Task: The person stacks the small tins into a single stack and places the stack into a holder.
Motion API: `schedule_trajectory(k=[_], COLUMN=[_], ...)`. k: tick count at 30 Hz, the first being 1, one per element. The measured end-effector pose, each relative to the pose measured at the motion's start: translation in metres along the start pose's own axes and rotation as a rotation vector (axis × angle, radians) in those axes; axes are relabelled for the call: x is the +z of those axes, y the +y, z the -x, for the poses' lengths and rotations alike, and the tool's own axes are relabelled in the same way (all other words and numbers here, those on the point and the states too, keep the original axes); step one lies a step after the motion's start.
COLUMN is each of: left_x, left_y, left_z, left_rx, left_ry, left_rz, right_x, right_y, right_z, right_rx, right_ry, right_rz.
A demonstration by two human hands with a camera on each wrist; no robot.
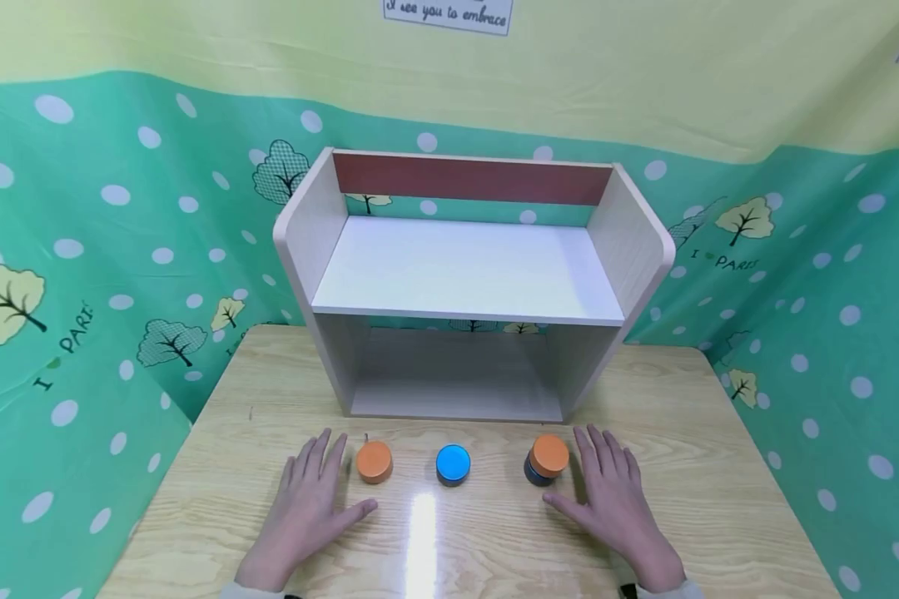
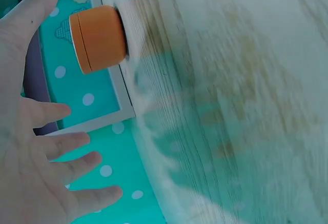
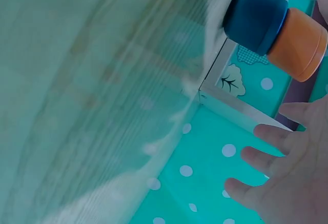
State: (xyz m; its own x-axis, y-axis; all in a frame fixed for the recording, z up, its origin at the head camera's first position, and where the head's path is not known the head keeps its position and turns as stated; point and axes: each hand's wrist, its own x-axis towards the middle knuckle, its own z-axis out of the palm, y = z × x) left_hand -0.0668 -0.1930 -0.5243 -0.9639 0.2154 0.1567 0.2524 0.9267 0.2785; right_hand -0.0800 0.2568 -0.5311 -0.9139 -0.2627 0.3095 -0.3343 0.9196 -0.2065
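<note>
My left hand is spread palm down at the table's left, beside an orange round canister and apart from it. That canister stands upright near the thumb in the left wrist view. A blue-topped round canister stands midway between the hands. To the right, a second orange canister sits on top of a dark blue canister; the stack also shows in the right wrist view, dark blue part below. My right hand, fingers spread, lies just right of this stack and holds nothing.
Behind the canisters stands a two-level white shelf unit with side panels and a brown back strip. The wooden table carries a bright glare streak. Green dotted cloth hangs around the back and both sides.
</note>
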Motion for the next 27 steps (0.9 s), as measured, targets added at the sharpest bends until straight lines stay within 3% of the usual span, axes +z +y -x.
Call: schedule_trajectory(k=[8, 17, 27], left_x=[0.0003, 0.0012, 0.0041], left_y=[-0.0010, 0.0003, -0.0005], left_z=[-0.0003, -0.0037, -0.0070], left_rx=[0.026, 0.015, 0.034], left_ry=[0.036, 0.053, 0.075], left_rz=[0.108, 0.241, 0.337], right_x=[-0.0019, -0.0005, 0.0045], right_y=[-0.0044, -0.0066, -0.0050], right_z=[-0.0004, -0.0017, -0.0024], right_rx=[0.011, 0.036, 0.124], right_ry=[0.004, -0.035, -0.115], right_rz=[-0.107, -0.315, -0.488])
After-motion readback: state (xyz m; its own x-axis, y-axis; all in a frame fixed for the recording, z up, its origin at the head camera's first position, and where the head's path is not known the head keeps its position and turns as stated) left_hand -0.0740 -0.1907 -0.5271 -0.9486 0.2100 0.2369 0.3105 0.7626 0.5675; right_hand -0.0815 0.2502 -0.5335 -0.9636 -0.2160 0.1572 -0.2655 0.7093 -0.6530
